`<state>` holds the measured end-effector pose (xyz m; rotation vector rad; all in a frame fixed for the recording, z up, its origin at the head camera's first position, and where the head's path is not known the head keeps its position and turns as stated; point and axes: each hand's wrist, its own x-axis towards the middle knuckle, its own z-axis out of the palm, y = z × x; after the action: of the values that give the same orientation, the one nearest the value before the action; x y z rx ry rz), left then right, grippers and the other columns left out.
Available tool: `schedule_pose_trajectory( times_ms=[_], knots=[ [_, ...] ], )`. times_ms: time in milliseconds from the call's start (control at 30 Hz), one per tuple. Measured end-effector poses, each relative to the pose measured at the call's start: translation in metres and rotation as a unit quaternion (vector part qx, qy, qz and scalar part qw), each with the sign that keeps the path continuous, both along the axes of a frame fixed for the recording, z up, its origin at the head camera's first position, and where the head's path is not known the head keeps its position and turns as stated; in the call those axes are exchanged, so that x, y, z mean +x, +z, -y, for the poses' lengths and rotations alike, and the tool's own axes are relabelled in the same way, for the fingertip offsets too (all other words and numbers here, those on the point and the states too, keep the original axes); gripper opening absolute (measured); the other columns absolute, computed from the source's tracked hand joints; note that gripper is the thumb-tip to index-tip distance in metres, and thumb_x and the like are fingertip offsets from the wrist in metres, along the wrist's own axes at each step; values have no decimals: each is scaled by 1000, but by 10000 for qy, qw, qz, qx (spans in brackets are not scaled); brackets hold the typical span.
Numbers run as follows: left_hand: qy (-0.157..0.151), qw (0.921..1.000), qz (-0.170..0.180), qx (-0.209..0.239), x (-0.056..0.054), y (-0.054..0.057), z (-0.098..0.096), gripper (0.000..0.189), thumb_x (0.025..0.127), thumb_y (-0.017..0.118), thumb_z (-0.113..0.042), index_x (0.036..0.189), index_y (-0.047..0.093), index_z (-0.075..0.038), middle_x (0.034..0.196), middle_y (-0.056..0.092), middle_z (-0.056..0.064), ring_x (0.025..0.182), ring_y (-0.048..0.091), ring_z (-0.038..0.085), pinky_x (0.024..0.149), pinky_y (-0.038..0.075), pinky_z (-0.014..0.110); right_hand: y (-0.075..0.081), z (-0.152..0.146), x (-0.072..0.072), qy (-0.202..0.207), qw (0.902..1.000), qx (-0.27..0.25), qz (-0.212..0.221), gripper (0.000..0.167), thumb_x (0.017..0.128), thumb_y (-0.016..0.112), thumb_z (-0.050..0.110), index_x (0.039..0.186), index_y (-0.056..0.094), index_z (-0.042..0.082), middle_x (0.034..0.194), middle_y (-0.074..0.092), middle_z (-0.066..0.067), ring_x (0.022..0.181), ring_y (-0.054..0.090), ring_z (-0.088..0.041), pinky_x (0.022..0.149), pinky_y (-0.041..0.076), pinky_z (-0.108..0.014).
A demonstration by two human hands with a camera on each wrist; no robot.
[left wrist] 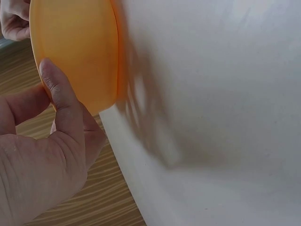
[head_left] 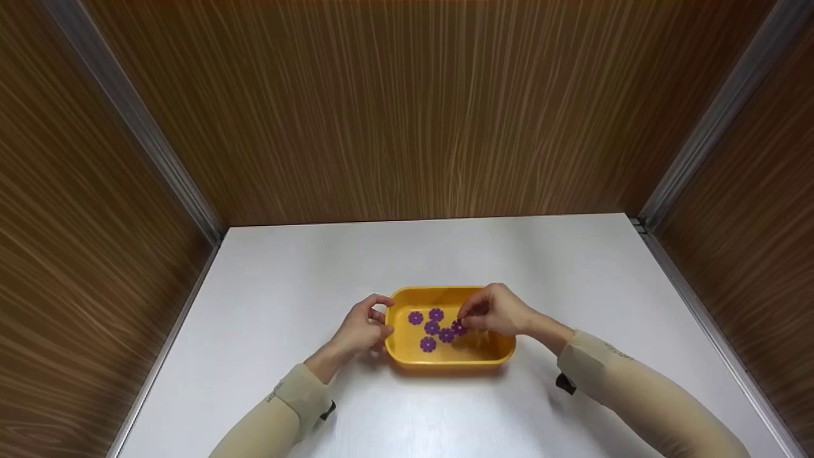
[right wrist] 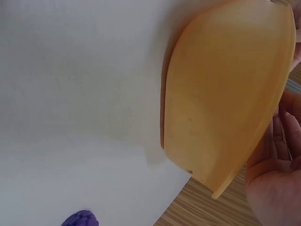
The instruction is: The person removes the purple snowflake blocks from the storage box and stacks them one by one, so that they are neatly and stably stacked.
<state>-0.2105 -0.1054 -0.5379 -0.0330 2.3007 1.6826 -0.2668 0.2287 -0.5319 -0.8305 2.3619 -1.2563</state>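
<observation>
A yellow-orange plastic tub (head_left: 439, 364) stands on the white table. Inside lie several purple flower-shaped pieces (head_left: 428, 344), each with a pale centre. My left hand (head_left: 362, 327) grips the tub's left end; in the left wrist view its thumb (left wrist: 59, 84) presses the outer wall near the rim while other fingers reach behind. My right hand (head_left: 501, 312) reaches in over the right side. Its thumb and forefinger pinch one purple flower piece (head_left: 459, 329) close to the tub floor. The right wrist view shows the tub's outer wall (right wrist: 225, 89), which hides the fingertips there.
Wood-grain panels (head_left: 407, 114) rise at the back and both sides of the white table (head_left: 286, 267), with metal strips (head_left: 159, 152) at the corners. A purple bumpy object (right wrist: 81, 219) shows at the bottom edge of the right wrist view.
</observation>
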Motion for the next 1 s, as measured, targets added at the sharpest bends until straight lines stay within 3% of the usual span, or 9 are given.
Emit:
schedule_pose_trajectory(
  times_ms=[200,367,533,933,1000],
  knots=[
    [-29,10000,-15,3,1,0,1,58,94,71,7,150,60,-6,107,54,8,72,64,16,60,64,30,4,-12,-1,-172,9998,-107,-36,8,100,82,7,107,88,7,104,86,-14,82,77,-12,73,70,-27],
    [-23,10000,42,-4,2,1,1,57,94,72,5,148,60,-8,109,53,7,74,63,17,64,66,32,7,-21,-1,-300,9992,-245,81,11,100,82,5,109,87,3,106,87,-17,85,80,-11,75,71,-27],
    [17,10000,47,-43,1,1,1,56,94,73,4,147,60,-8,108,54,7,74,63,16,62,66,31,7,-31,-2,-550,9975,-387,214,12,99,82,5,109,87,3,106,86,-19,88,80,-16,79,72,-34],
    [19,10000,2,-59,1,-1,1,55,94,74,3,146,61,-8,108,56,8,74,65,16,61,66,30,8,-52,-3,-843,9950,-494,216,13,100,81,5,111,86,0,106,85,-22,87,82,-35,72,69,-25],
    [42,10000,17,-57,1,0,1,55,94,74,3,145,61,-8,108,56,8,74,65,16,61,66,31,8,-56,-3,-866,9947,-509,217,14,100,81,6,111,86,0,106,85,-23,88,83,-33,72,69,-25]
  ],
)
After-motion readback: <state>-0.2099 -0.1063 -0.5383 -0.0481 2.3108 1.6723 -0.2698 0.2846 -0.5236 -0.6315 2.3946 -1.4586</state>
